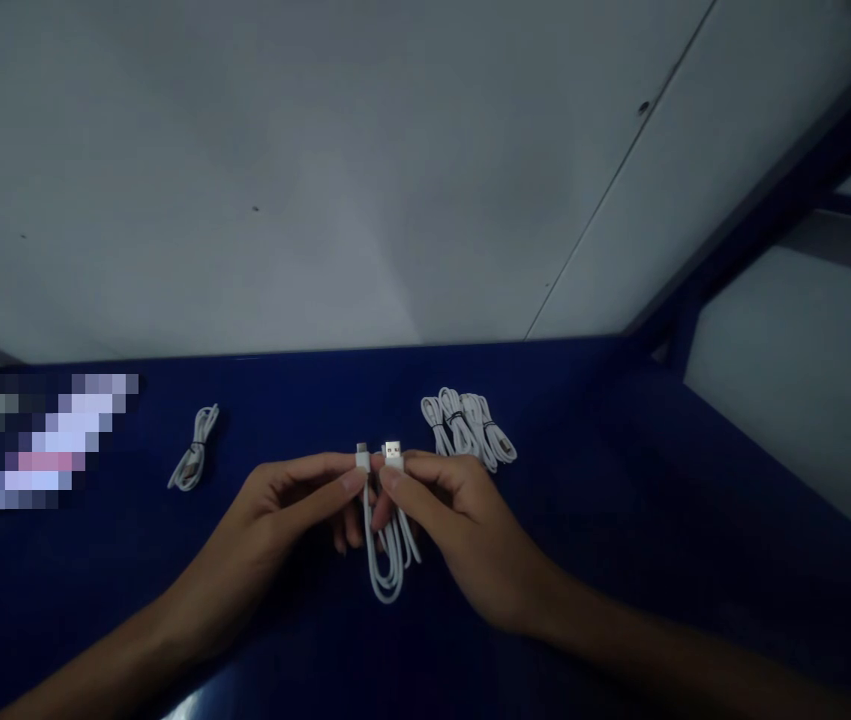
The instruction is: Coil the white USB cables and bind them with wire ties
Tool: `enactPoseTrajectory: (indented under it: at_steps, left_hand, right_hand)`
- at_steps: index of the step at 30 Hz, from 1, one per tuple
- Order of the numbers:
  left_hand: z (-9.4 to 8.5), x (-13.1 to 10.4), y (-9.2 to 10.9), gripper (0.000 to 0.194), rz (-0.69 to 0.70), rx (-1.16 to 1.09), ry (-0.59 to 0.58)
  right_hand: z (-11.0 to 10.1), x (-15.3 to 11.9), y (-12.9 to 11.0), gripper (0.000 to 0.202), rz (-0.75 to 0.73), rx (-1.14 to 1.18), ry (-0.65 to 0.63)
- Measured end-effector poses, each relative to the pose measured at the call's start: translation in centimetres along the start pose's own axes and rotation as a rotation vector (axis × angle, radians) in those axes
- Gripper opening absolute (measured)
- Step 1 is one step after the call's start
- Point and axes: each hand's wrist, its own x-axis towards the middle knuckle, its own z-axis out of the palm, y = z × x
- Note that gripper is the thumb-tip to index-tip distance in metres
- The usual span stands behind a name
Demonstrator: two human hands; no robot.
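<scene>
1. Your looped cable (pixel 386 599) is white; its broad plug (pixel 394 463) pairs a white housing with a bright silver tip (pixel 393 449).
2. Your cluster of bundles (pixel 456 428) is white, banded with black ties (pixel 457 414).
3. Your lone bundle (pixel 195 452), on the left, is white too, its tie dark.
4. You have a deep-blue tabletop (pixel 320 395).
5. You face a grey wall (pixel 305 150) crossed by a thin dark line (pixel 620 170).

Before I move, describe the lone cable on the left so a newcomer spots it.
Start at the blue table below the pale wall. On it, left of the left hand, lies a white cable, folded into a narrow bundle with a dark tie. Unlike the bunch beyond the right hand and the held cable, it lies alone.
</scene>
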Motion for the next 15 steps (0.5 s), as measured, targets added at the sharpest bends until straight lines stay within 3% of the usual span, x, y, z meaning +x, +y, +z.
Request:
enactPoseTrajectory:
  at_steps: [15]
  left_hand:
    - [0.48,0.14,0.3,0.023,0.014,0.005,0.02]
  right_hand:
    - [-0.36,-0.01,0.3,0.043,-0.009,-0.017,0.005]
